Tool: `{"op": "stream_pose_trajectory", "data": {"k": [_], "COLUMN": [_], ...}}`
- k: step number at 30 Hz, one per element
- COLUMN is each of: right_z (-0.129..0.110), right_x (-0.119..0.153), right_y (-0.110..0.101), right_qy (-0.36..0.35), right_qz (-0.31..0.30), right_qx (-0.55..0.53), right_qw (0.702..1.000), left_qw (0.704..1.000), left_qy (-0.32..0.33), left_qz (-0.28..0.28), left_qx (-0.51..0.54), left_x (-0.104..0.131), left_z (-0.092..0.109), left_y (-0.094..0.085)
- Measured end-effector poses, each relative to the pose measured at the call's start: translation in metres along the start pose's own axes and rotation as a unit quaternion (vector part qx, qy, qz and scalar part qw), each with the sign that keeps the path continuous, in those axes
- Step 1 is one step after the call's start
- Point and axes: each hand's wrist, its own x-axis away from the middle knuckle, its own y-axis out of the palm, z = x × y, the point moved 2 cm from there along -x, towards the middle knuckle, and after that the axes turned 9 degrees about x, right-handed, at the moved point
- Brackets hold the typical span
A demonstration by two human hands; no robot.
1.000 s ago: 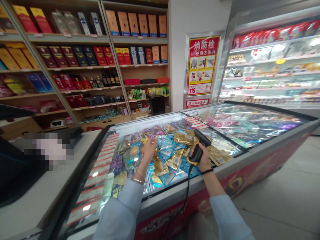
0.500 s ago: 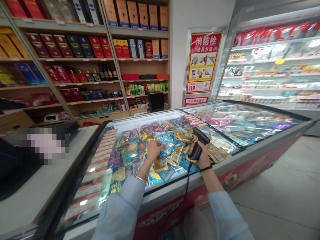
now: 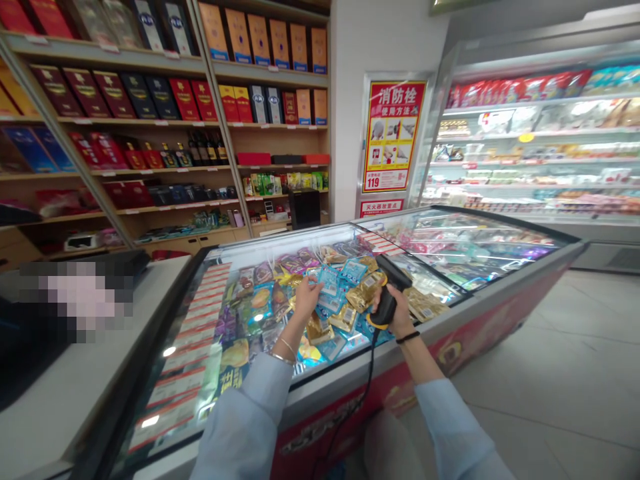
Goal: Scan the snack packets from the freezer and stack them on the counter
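Observation:
Gold packets (image 3: 365, 291) and blue packets (image 3: 332, 280) lie heaped on the glass top of a chest freezer (image 3: 320, 393). My right hand (image 3: 393, 308) is wrapped round a black and yellow barcode scanner (image 3: 386, 301) at the right of the heap, its cable hanging down over the freezer's front. Over the left side of the heap is my left hand (image 3: 309, 297), fingers apart, close to a blue packet and a gold one. Nothing shows between its fingers.
A light counter (image 3: 145, 313) with a black device stands at the left. Shelves of boxes and bottles (image 3: 150, 153) fill the back left. A red poster (image 3: 393, 137) hangs on the wall, and a lit display fridge (image 3: 525, 147) stands at the right.
The view has shifted slightly. My left hand has come away from the blue packet and its fingers are more open. The gold packet near the scanner lies lower and is tilted differently; a blue packet shows behind it.

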Motion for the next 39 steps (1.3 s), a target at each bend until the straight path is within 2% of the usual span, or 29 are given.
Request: {"op": "stream_pose_trajectory", "data": {"k": [2,5,8,12,18,24,29,39], "right_z": [-0.008,-0.014,-0.012,0.002,0.028,0.043,0.046,0.044], "right_x": [0.009,0.026,0.043,0.057,0.058,0.058,0.058,0.061], "right_y": [0.006,0.016,0.027,0.037,0.043,0.043,0.041,0.04], "right_qy": [-0.001,0.008,0.012,0.02,0.045,0.066,0.075,0.076], "right_qz": [-0.004,-0.018,-0.042,-0.078,-0.075,-0.066,-0.059,-0.097], "right_qx": [0.017,0.048,0.074,0.086,0.053,0.029,0.018,-0.002], "right_qw": [1.0,0.999,0.996,0.993,0.995,0.995,0.995,0.992], "left_qw": [0.997,0.988,0.982,0.978,0.977,0.978,0.983,0.978], "left_qy": [-0.011,0.009,0.037,0.045,0.04,0.038,0.035,0.055], "left_qz": [0.003,0.003,-0.013,-0.026,-0.016,-0.037,-0.028,0.012], "left_qx": [0.076,0.155,0.184,0.201,0.208,0.2,0.177,0.202], "left_x": [-0.002,-0.004,-0.004,-0.001,0.001,0.001,0.0,-0.008], "left_z": [0.0,0.004,0.008,0.008,0.007,0.005,0.002,0.0], "left_y": [0.001,0.001,0.0,0.001,0.001,0.001,0.002,-0.005]}}
